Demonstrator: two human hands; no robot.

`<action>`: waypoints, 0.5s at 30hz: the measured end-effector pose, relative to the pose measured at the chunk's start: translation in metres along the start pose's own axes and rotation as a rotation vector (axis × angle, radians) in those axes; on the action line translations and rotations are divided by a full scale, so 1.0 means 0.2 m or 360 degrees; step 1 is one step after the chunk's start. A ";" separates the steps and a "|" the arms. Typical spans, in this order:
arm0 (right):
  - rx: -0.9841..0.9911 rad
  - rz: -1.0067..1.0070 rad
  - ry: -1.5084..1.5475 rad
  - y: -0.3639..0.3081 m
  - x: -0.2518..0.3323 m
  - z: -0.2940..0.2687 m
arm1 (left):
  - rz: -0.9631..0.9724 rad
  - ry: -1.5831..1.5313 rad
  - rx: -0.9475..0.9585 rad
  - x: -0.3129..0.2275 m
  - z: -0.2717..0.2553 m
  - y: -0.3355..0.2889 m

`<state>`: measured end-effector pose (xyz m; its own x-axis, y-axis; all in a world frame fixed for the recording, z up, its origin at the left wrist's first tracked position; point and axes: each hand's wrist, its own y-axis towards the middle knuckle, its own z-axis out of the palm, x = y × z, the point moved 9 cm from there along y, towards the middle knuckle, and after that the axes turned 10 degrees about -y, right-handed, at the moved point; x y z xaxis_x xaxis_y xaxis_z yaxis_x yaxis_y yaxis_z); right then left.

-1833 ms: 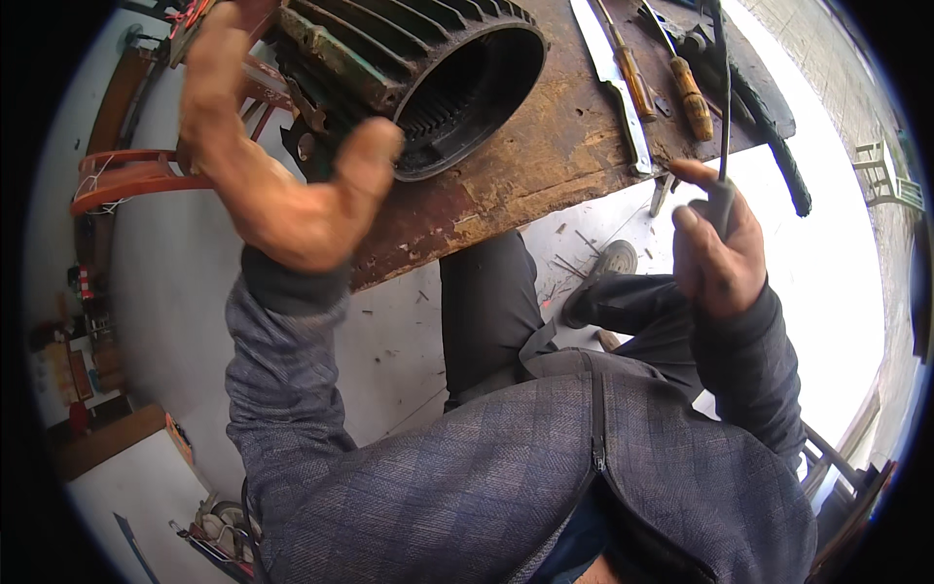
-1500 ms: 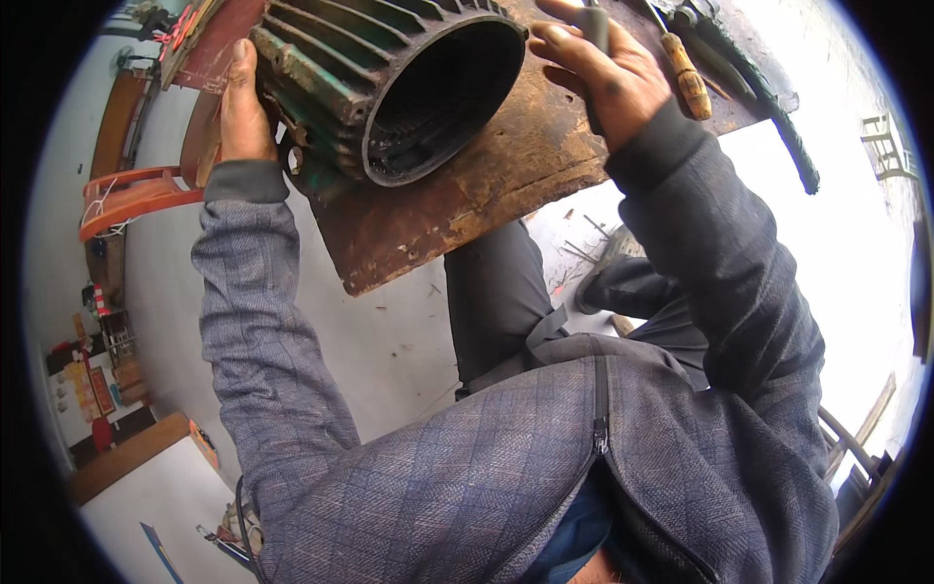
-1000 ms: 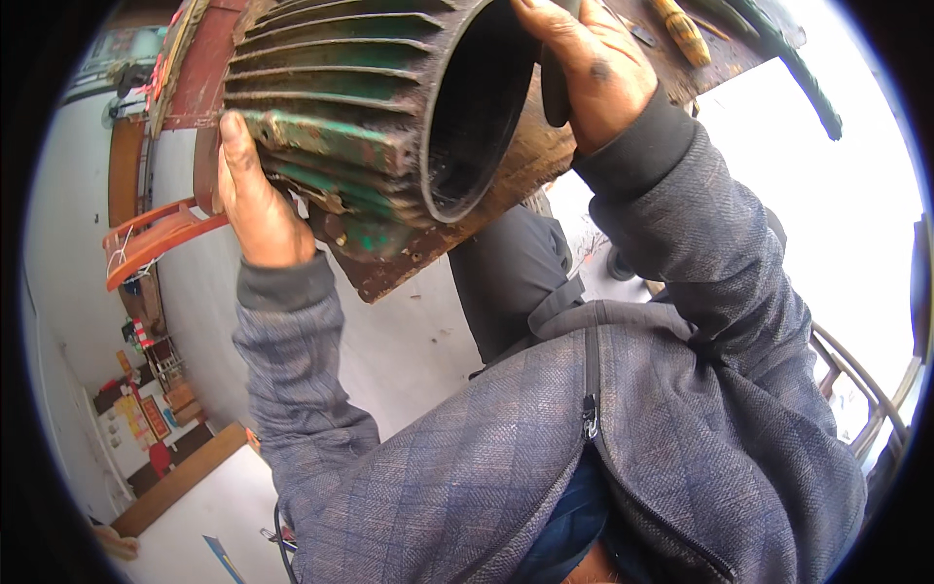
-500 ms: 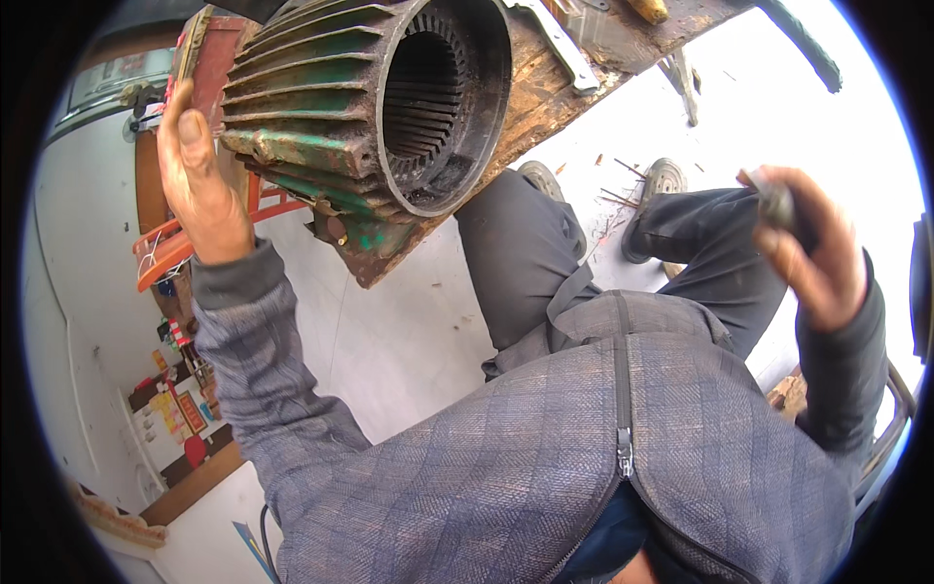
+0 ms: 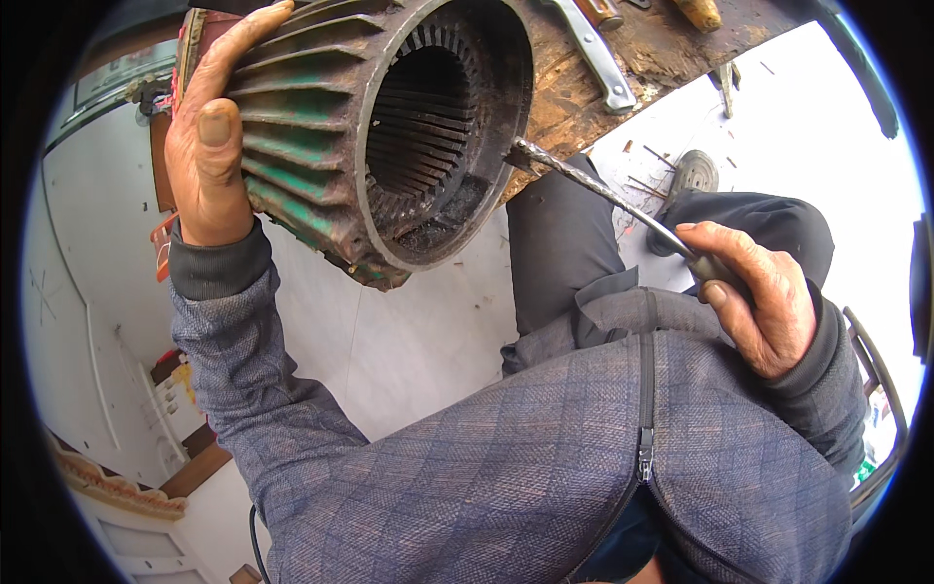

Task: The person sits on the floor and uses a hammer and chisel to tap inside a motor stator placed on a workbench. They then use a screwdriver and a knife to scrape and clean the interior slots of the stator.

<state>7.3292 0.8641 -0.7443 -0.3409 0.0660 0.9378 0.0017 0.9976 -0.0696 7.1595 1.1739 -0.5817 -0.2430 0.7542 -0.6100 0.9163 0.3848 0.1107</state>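
Observation:
A motor housing (image 5: 304,125) with worn green fins lies on its side, its open round end turned toward me. Slots line the dark bore of the stator (image 5: 423,107) inside. My left hand (image 5: 212,156) lies along the finned outer side, fingers stretched out and thumb apart. In my right hand (image 5: 764,307) is a long-shanked scraper (image 5: 608,193), its handle wrapped by my fingers. The shank slants up and left, and its small flat tip is at the lower right rim of the housing. Whether the tip touches the rim I cannot tell.
The housing rests on a worn wooden bench (image 5: 654,60). A tool with a grey handle (image 5: 601,70) and a wooden-handled tool (image 5: 699,14) lie on it. Thin rods (image 5: 650,185) are scattered on the floor near my shoe (image 5: 695,177). A chair frame (image 5: 880,370) stands at right.
My left hand has come onto the housing's fins. My right hand has moved left and down, bringing the scraper's tip to the rim. The view has shifted slightly.

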 end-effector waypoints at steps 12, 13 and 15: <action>-0.0110 -0.0306 -0.0031 0.14 0.00 0.01 | -0.0108 -0.0209 -0.0069 0.06 0.00 -0.02; -0.0087 -0.0291 -0.0089 0.14 0.00 0.01 | -0.0100 -0.0198 -0.0057 0.06 0.00 -0.02; -0.0089 -0.0334 -0.0043 0.15 0.00 0.01 | -0.0091 -0.0172 -0.0032 0.06 0.00 -0.01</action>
<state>7.3269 0.8942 -0.7474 -0.3643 -0.1430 0.9202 -0.0202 0.9891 0.1458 7.1548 1.1823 -0.5889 -0.2578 0.6694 -0.6967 0.8951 0.4369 0.0886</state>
